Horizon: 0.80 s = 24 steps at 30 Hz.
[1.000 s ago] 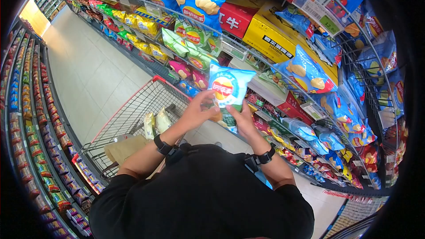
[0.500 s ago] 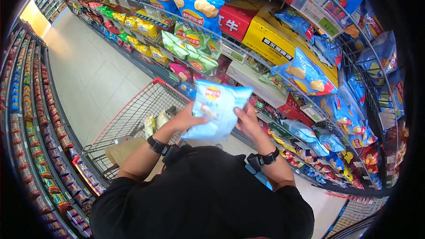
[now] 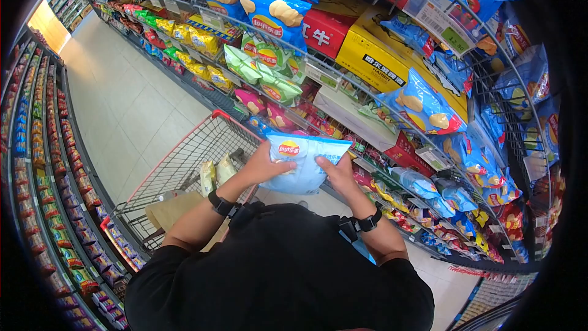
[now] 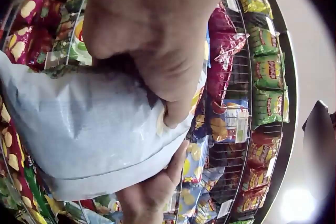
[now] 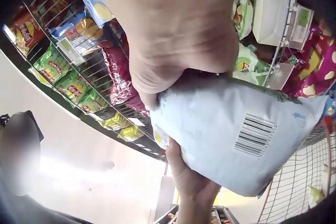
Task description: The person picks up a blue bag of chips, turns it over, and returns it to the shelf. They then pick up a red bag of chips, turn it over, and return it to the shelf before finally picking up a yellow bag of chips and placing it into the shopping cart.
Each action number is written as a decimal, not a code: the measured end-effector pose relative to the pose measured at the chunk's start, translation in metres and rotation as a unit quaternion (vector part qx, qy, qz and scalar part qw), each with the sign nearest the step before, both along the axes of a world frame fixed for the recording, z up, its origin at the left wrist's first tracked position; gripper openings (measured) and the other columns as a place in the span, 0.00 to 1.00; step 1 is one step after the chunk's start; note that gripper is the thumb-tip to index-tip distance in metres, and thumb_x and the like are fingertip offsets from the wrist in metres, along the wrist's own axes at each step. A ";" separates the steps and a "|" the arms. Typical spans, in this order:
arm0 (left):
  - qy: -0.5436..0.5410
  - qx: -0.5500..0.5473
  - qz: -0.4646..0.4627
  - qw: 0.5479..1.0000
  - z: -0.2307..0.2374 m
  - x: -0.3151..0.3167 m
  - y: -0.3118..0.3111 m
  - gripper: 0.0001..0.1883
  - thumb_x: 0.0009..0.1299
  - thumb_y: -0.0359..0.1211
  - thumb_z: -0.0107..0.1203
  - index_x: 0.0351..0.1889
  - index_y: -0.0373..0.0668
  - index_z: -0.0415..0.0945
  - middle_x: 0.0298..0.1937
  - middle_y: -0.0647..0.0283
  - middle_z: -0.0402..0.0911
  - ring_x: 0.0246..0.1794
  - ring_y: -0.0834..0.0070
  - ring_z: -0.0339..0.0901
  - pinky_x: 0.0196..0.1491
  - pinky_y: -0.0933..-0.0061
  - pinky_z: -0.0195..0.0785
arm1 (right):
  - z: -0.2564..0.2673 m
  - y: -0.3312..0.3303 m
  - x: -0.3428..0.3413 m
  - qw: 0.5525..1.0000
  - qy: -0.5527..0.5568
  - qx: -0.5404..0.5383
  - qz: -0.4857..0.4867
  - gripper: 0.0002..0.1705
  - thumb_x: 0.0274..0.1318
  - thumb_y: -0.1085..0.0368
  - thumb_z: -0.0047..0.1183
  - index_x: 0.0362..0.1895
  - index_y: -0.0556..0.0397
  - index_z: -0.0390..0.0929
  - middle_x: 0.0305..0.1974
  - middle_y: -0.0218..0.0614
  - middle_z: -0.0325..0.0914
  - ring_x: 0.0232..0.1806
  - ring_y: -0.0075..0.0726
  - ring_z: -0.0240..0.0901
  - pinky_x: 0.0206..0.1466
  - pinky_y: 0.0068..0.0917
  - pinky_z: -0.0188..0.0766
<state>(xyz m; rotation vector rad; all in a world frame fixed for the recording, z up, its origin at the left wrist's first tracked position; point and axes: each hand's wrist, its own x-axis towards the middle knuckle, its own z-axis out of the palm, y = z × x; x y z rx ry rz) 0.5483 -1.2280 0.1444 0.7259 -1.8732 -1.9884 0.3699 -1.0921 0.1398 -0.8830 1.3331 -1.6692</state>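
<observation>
A light blue chip bag [image 3: 300, 178] with a round red and yellow logo is held in front of my chest, its pale printed back turned up. My left hand [image 3: 263, 165] grips its left side, thumb lying across the back. On the right side, my right hand [image 3: 338, 171] holds the bag with the thumb on top near blue lettering. Most of the other fingers are hidden beneath it. A barcode shows on the bag [image 5: 247, 134] in the right wrist view.
A shopping cart [image 3: 177, 141] with a red rim stands at my left, carrying pale packets [image 3: 208, 176] and a brown sheet [image 3: 174, 208]. Wire shelves of snack bags run ahead and right, with a yellow carton [image 3: 380, 55]. Another stocked shelf [image 3: 52, 178] lines the far left.
The chip bag has been turned from its picture front to its pale back and brought down closer to my chest. Both hands have shifted to grip its sides.
</observation>
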 end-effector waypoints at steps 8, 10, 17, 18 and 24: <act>-0.012 0.015 -0.009 1.000 0.009 0.003 0.003 0.30 0.56 0.33 0.69 0.54 0.32 0.70 0.48 0.58 0.80 0.47 0.75 0.77 0.52 0.71 0.70 | -0.005 0.004 -0.005 1.000 0.016 0.004 0.003 0.23 0.59 0.57 0.58 0.53 0.60 0.72 0.44 0.33 0.77 0.44 0.24 0.71 0.50 0.25 0.68; -0.007 0.017 -0.012 1.000 0.011 0.003 0.004 0.29 0.56 0.33 0.69 0.54 0.32 0.70 0.48 0.58 0.80 0.47 0.76 0.77 0.52 0.72 0.70 | -0.004 0.005 -0.005 1.000 0.024 -0.003 -0.001 0.23 0.60 0.57 0.58 0.52 0.60 0.73 0.44 0.32 0.77 0.44 0.24 0.70 0.49 0.25 0.68; 0.007 0.025 -0.019 0.999 0.012 0.003 0.005 0.28 0.57 0.32 0.69 0.54 0.33 0.70 0.48 0.59 0.80 0.47 0.76 0.76 0.52 0.72 0.70 | -0.010 0.005 -0.005 1.000 -0.005 0.002 0.001 0.23 0.60 0.57 0.58 0.53 0.59 0.73 0.44 0.32 0.77 0.44 0.23 0.70 0.49 0.25 0.68; 0.009 0.028 -0.021 0.999 0.011 0.003 0.005 0.28 0.57 0.32 0.69 0.54 0.33 0.70 0.48 0.59 0.80 0.47 0.76 0.76 0.52 0.72 0.70 | -0.012 0.005 -0.006 1.000 -0.002 0.002 0.002 0.23 0.60 0.57 0.58 0.53 0.59 0.73 0.44 0.33 0.77 0.44 0.24 0.70 0.50 0.25 0.68; 0.052 0.051 -0.005 0.997 -0.005 0.002 0.005 0.28 0.58 0.32 0.68 0.55 0.33 0.69 0.49 0.59 0.79 0.48 0.75 0.76 0.53 0.72 0.70 | -0.006 0.006 -0.006 0.996 -0.060 -0.011 0.058 0.31 0.57 0.58 0.59 0.61 0.58 0.64 0.52 0.36 0.73 0.54 0.30 0.68 0.58 0.30 0.64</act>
